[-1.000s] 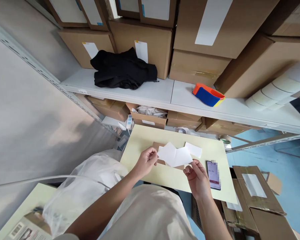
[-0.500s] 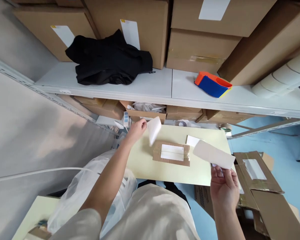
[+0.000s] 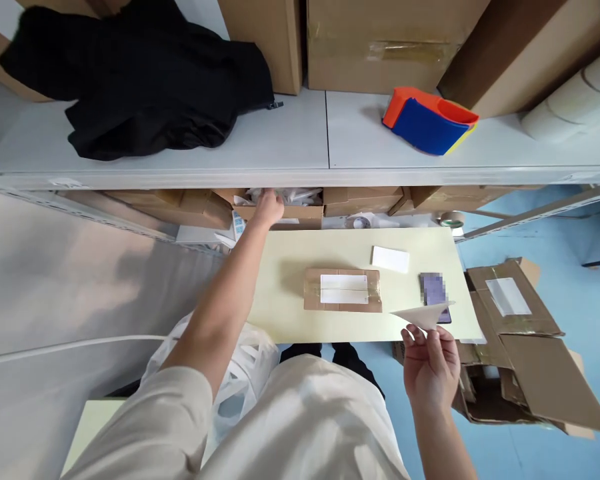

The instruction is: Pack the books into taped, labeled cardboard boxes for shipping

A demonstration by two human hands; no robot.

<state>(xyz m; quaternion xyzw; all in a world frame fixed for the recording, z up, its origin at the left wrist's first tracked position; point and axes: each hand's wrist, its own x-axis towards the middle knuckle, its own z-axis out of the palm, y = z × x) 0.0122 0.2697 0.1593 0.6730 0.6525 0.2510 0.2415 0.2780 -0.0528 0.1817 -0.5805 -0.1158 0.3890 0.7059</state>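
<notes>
A sheet (image 3: 423, 315), right of the parcel (image 3: 313, 291), is being pinched at its near edge, presumably to spare its face, with the right hand (image 3: 433, 370) being clamped on it by the fingers. The left hand (image 3: 270, 209) is being held at the open box (image 3: 303, 212) beyond the parcel; whether its fingers are apart cannot be told. On the parcel, a label (image 3: 344, 289) is being displayed face-up, likely for reading, but no brand or writing is being made out.

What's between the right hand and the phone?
The pale paper pinched in the right hand, overlapping the lower part of the phone in the head view.
</notes>
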